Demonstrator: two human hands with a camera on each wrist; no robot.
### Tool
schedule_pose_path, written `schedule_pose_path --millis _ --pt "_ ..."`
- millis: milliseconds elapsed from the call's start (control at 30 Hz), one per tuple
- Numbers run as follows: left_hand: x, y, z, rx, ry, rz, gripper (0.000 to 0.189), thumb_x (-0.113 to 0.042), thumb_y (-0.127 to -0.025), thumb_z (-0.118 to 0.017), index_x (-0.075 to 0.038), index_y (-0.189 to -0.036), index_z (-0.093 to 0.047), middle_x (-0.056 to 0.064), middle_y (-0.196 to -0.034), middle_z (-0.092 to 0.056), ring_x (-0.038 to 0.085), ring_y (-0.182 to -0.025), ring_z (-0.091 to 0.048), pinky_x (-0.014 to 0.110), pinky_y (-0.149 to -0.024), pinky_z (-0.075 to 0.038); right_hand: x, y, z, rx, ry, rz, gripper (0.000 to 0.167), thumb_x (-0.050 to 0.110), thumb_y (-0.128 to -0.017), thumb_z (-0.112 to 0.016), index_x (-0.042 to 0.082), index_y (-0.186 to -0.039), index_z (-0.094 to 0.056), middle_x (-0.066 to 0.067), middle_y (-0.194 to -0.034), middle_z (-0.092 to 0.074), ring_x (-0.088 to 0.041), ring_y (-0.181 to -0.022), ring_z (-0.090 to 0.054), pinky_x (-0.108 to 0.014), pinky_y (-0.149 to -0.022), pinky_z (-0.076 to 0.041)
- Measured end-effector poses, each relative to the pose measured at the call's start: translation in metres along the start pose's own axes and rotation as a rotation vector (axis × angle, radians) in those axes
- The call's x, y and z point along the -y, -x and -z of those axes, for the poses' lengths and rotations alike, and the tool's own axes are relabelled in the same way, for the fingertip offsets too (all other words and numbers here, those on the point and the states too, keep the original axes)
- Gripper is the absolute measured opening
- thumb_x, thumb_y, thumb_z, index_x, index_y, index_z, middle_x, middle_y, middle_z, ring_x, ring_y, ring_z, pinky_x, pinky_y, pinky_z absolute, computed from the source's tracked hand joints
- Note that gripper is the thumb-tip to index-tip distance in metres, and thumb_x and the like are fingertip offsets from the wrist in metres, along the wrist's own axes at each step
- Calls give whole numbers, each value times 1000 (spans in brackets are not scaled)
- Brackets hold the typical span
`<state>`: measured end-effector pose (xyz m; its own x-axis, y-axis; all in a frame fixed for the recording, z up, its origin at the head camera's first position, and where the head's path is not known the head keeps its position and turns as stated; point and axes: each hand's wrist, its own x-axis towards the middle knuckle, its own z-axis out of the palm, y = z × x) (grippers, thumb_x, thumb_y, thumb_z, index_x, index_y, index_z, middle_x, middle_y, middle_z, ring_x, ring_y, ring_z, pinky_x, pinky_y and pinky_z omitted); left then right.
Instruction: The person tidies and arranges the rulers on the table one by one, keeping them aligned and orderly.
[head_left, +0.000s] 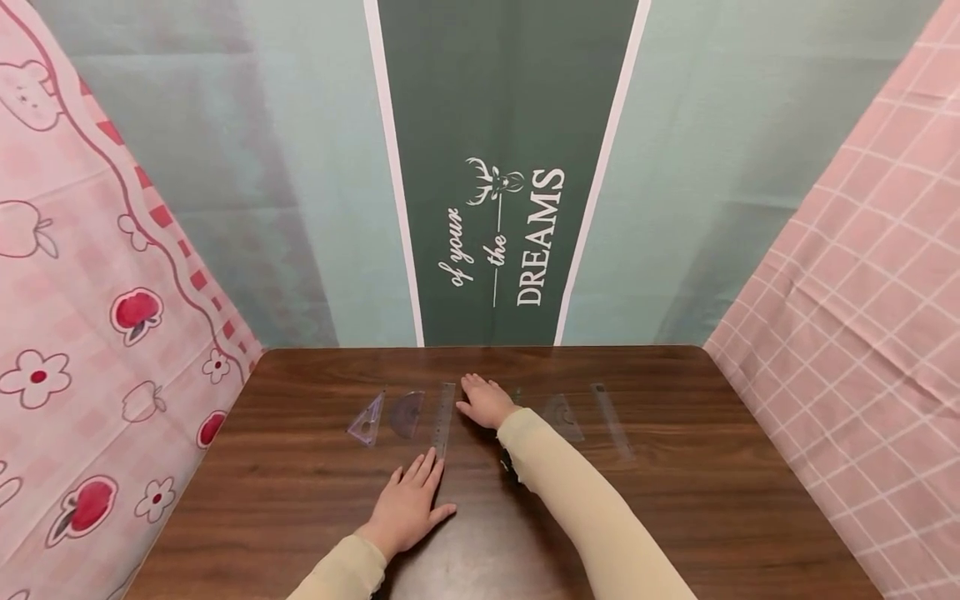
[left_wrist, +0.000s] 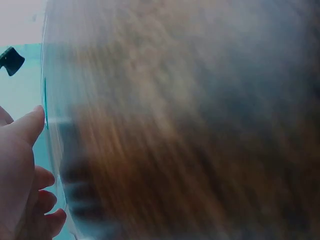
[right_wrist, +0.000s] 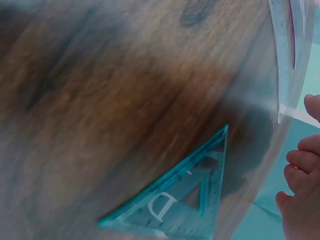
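Observation:
My left hand [head_left: 411,498] lies on the table with fingers straight, its fingertips right at the near end of a clear ruler [head_left: 444,421]. My right hand [head_left: 486,402] rests palm down just right of the ruler's far end, fingers straight. In the right wrist view, a teal set square [right_wrist: 145,206] lies beside this hand [right_wrist: 302,180]; the right arm covers most of it in the head view. Left of the ruler are a purple protractor [head_left: 407,415] and a purple set square [head_left: 376,421].
To the right of the right sleeve [head_left: 577,508] lie a clear triangular set square [head_left: 564,418] and a second clear ruler [head_left: 612,421]. The brown wooden table [head_left: 712,500] meets a green curtain [head_left: 495,100] at the back and pink cloths at both sides.

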<state>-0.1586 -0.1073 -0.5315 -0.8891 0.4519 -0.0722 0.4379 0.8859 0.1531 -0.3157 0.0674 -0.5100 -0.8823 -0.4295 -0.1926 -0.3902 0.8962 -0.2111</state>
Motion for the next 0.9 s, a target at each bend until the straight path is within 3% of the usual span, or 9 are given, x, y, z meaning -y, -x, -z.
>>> schedule_pose_path --millis 367,667,900 --pt "-4 1 -3 -47 -7 -17 76 -57 -89 -47 -1 -140 -40 17 -148 -29 28 -134 -31 49 -99 -36 17 -10 -8 19 -22 23 58 36 -97 -46 3 -143 -35 -11 -148 -31 -22 -138 -23 -39 -110 -23" --pt "-5 -2 -11 0 -71 -31 79 -60 -90 -43 -1 -142 -36 15 -149 -29 27 -134 -31 48 -100 -36 17 -11 -11 32 -38 15 60 37 -97 -46 2 -144 -31 -13 -149 -28 -23 -139 -21 -38 -110 -23" --pt "-5 0 -10 -33 -68 -24 78 -59 -89 -45 1 -139 -40 17 -146 -33 28 -133 -33 47 -99 -38 23 -12 -11 59 -44 25 61 38 -98 -45 2 -145 -30 -14 -150 -25 -23 -139 -19 -37 -110 -23"
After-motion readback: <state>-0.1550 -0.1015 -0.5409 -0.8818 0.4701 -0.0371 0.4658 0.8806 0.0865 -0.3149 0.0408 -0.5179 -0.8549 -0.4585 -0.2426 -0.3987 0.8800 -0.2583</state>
